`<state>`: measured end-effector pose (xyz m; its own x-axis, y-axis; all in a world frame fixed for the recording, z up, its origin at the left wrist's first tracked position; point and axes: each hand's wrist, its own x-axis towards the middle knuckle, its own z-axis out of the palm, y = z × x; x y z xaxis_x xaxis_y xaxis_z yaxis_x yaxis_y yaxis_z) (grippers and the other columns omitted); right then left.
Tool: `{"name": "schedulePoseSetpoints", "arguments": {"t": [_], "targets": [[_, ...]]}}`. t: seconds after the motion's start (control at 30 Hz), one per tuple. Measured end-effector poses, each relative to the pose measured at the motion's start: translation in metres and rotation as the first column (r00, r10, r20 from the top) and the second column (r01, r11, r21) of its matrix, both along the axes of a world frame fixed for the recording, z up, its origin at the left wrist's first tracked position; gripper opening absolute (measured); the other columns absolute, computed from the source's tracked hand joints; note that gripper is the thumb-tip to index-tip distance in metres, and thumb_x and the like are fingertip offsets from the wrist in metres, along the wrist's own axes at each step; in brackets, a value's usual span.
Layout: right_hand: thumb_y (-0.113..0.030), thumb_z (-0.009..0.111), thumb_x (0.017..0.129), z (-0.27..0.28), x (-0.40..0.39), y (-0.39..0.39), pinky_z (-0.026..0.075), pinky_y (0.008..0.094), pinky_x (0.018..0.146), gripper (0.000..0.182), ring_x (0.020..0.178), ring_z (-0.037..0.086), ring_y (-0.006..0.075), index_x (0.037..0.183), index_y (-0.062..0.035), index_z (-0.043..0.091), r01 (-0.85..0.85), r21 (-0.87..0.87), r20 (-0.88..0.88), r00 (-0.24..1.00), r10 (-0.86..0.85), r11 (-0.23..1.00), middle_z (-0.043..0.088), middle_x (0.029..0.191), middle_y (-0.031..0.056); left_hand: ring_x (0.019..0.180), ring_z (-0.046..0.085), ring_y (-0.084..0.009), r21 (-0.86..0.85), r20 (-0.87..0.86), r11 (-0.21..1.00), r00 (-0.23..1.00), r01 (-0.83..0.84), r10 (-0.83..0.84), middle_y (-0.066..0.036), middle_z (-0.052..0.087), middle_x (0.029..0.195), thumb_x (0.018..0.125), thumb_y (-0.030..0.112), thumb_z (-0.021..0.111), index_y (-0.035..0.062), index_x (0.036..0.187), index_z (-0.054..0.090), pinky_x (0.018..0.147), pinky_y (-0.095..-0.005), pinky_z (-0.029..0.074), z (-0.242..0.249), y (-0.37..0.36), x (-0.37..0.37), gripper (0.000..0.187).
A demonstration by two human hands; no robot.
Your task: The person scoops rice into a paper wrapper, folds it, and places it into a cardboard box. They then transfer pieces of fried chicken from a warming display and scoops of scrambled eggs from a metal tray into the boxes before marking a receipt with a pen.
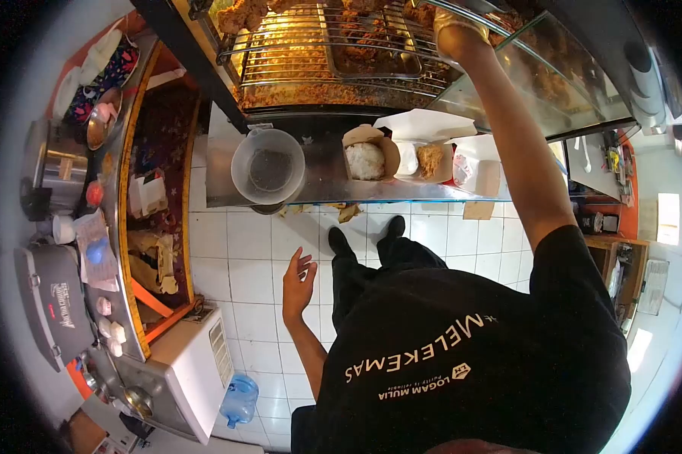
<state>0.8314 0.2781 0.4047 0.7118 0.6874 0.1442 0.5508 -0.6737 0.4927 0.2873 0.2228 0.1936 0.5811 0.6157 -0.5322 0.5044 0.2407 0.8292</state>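
My left hand [300,280] hangs beside my body above the tiled floor, holding nothing, its fingers apart. Up at the top right, my right hand [460,36] in a clear plastic glove reaches into the lit display cabinet [303,53], near the fried pieces on its rack. The fingers of that hand are hidden, so I cannot tell what they hold. Below the cabinet on the metal counter, an open paper box [367,163] contains white rice. Beside it, another open white box [424,125] has a piece of fried chicken [429,160] in it.
A clear plastic tub [267,166] stands on the counter at left. The cabinet's glass door [538,76] is beside my right forearm. On the left are a side table [133,265] with a metal pot, a white appliance [193,371] and a blue water jug [239,399] on the floor.
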Motion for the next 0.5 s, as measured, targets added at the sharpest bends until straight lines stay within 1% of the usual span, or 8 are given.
{"name": "schedulePoseSetpoints", "arguments": {"t": [0.1, 0.17, 0.2, 0.23, 0.3, 0.33, 0.47, 0.5], "targets": [[-0.032, 0.039, 0.1, 0.033, -0.039, 0.001, 0.044, 0.0405, 0.1, 0.046, 0.124, 0.051, 0.0247, 0.135, -0.0039, 0.046, -0.007, 0.051, -0.077, 0.997, 0.011, 0.999, 0.049, 0.14, 0.0118, 0.108, 0.061, -0.0253, 0.01, 0.01, 0.999, 0.999, -0.036, 0.036, -0.016, 0.062, 0.122, 0.093, 0.023, 0.061, 0.007, 0.141, 0.041, 0.094, -0.0383, 0.046, -0.01, -0.003, -0.009, 0.055], [-0.032, 0.04, 0.099, 0.069, -0.088, 0.005, 0.044, 0.0403, 0.1, 0.046, 0.121, 0.053, 0.0251, 0.135, -0.0039, 0.047, 0.065, -0.194, -0.164, 0.982, -0.098, 0.979, 0.05, 0.139, 0.0124, 0.109, 0.061, -0.0255, 0.02, 0.001, 0.999, 0.999, -0.034, 0.034, -0.016, 0.062, 0.123, 0.093, 0.024, 0.061, 0.0079, 0.142, 0.041, 0.094, -0.0386, 0.046, -0.015, -0.003, -0.012, 0.055], [-0.023, 0.058, 0.083, 0.049, -0.076, -0.014, 0.046, 0.0458, 0.093, 0.046, 0.11, 0.056, 0.0366, 0.124, -0.0013, 0.055, -0.211, 0.084, -0.08, 0.973, 0.217, 0.974, 0.061, 0.114, 0.0235, 0.11, 0.061, -0.0258, 0.015, -0.004, 0.999, 0.999, -0.033, 0.033, -0.016, 0.061, 0.124, 0.093, 0.024, 0.061, 0.0083, 0.142, 0.041, 0.094, -0.039, 0.046, -0.015, -0.002, -0.012, 0.055], [-0.023, 0.058, 0.083, 0.028, -0.061, -0.03, 0.046, 0.0458, 0.093, 0.046, 0.11, 0.056, 0.0366, 0.124, -0.0013, 0.055, -0.215, 0.094, -0.084, 0.971, 0.222, 0.972, 0.061, 0.114, 0.0235, 0.111, 0.06, -0.0262, 0.012, -0.007, 0.999, 1.0, -0.031, 0.031, -0.016, 0.061, 0.125, 0.093, 0.024, 0.061, 0.0087, 0.142, 0.04, 0.094, -0.0394, 0.046, -0.014, 0.0, -0.01, 0.055], [-0.022, 0.063, 0.081, -0.001, -0.038, -0.046, 0.047, 0.0451, 0.091, 0.045, 0.107, 0.058, 0.036, 0.121, -0.002, 0.056, -0.68, 0.083, 0.35, 0.704, 0.618, 0.728, 0.063, 0.11, 0.0202, 0.112, 0.06, -0.0268, 0.035, -0.026, 0.999, 1.0, -0.016, 0.017, -0.016, 0.06, 0.125, 0.093, 0.024, 0.061, 0.0083, 0.143, 0.04, 0.095, -0.0402, 0.045, -0.008, 0.004, -0.006, 0.056], [-0.019, 0.067, 0.079, 0.017, -0.069, -0.048, 0.045, 0.0468, 0.094, 0.056, 0.11, 0.056, 0.0375, 0.13, -0.0057, 0.05, -0.598, 0.348, 0.143, 0.795, 0.59, 0.722, 0.06, 0.116, 0.0211, 0.112, 0.06, -0.027, 0.04, -0.034, 0.999, 0.999, -0.003, 0.004, -0.016, 0.06, 0.125, 0.094, 0.024, 0.061, 0.008, 0.143, 0.039, 0.096, -0.0403, 0.045, -0.008, 0.005, -0.004, 0.056], [-0.015, 0.071, 0.075, 0.028, -0.117, -0.06, 0.044, 0.0523, 0.096, 0.073, 0.115, 0.052, 0.0388, 0.14, -0.0066, 0.038, -0.408, 0.551, 0.095, 0.897, 0.432, 0.727, 0.05, 0.128, 0.0256, 0.111, 0.06, -0.0279, 0.082, -0.029, 0.996, 0.999, 0.042, -0.04, -0.016, 0.061, 0.124, 0.093, 0.025, 0.062, 0.0067, 0.142, 0.04, 0.095, -0.04, 0.046, -0.006, 0.008, 0.001, 0.057], [-0.005, 0.06, 0.08, -0.016, -0.088, -0.059, 0.038, 0.0471, 0.103, 0.061, 0.116, 0.05, 0.0404, 0.138, -0.0092, 0.042, -0.652, 0.661, 0.401, 0.725, 0.559, 0.372, 0.053, 0.128, 0.0189, 0.111, 0.06, -0.0282, 0.095, -0.025, 0.993, 0.998, 0.067, -0.065, -0.016, 0.062, 0.123, 0.092, 0.025, 0.063, 0.0066, 0.141, 0.041, 0.095, -0.0399, 0.046, -0.005, 0.009, 0.004, 0.057]]}}
